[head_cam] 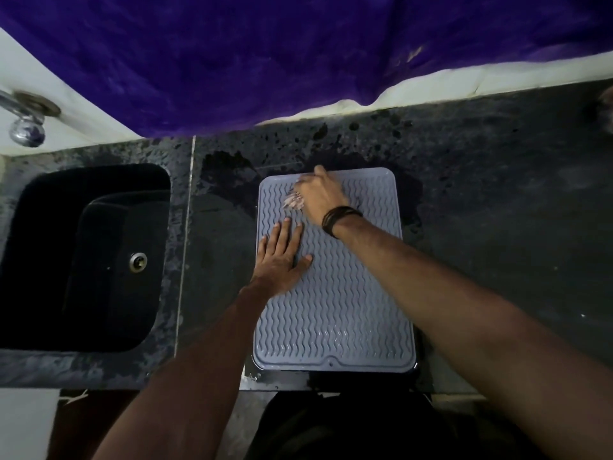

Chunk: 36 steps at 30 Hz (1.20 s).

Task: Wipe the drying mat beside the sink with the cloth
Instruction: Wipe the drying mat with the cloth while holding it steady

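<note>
Cloth (293, 202) under right hand (320, 194); mat (348, 293)

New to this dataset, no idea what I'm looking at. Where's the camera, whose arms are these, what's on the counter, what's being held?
There is no robot here. One wide-angle camera sits on a person's head and looks down, so the two bare arms that enter from the bottom are that person's own.

The dark counter holds a grey ribbed mat, lying flat. To its left is a black sink, with a metal tap at the wall above it. Purple fabric hangs across the top. Dark wet patches show on the counter around the mat's far end.

The left hand lies flat, fingers spread, on the mat's left side, seemingly pinning it down. The right hand, with dark bands at the wrist, is at the far end and presses a small bunched cloth onto the mat. The cloth is blurred, so little more can be told.
</note>
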### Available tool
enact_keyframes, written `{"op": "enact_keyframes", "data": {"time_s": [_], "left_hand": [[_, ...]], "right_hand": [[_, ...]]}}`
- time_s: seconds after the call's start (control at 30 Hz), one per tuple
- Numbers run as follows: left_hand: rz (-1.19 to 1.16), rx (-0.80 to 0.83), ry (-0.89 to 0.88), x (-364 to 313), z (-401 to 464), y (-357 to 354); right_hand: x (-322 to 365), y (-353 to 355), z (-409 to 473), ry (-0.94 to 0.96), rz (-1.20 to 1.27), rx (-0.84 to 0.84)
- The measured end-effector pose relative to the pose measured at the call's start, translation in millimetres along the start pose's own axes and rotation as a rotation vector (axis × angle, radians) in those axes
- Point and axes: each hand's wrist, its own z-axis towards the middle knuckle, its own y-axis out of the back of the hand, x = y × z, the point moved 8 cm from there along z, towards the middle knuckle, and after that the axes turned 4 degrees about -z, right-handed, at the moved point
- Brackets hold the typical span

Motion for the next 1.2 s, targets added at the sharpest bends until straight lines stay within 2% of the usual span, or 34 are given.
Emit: {"op": "enact_keyframes", "data": {"time_s": [0.13, 0.23, 0.4, 0.53, 0.63, 0.77, 0.9, 1.0, 1.2], "left_hand": [[-0.006, 0.012, 0.004, 0, -2, -1], [-0.008, 0.053, 0.013, 0, 0, -3], [0.050, 0.129, 0.057, 5, 4, -10], [0.035, 0.162, 0.081, 8, 7, -14], [0.031, 0.146, 0.055, 9, 7, -13], [-0.009, 0.077, 0.014, 5, 4, -5], [-0.012, 0.077, 0.015, 3, 2, -3], [-0.019, 0.074, 0.024, 2, 1, -3], [-0.028, 0.081, 0.036, 1, 0, -3]], "right_hand": [[-39, 1, -7, -0.150, -0.049, -0.005], [-30, 3, -6, -0.183, -0.009, -0.031], [46, 3, 26, 0.005, 0.119, -0.086], [84, -2, 44, 0.129, 0.086, -0.049], [63, -6, 43, 0.101, 0.049, -0.032], [-1, 0, 28, -0.060, 0.013, -0.042], [-49, 3, 6, -0.158, 0.003, -0.050], [-55, 0, -15, -0.208, 0.014, -0.048], [-32, -17, -69, -0.184, 0.045, 0.007]]}}
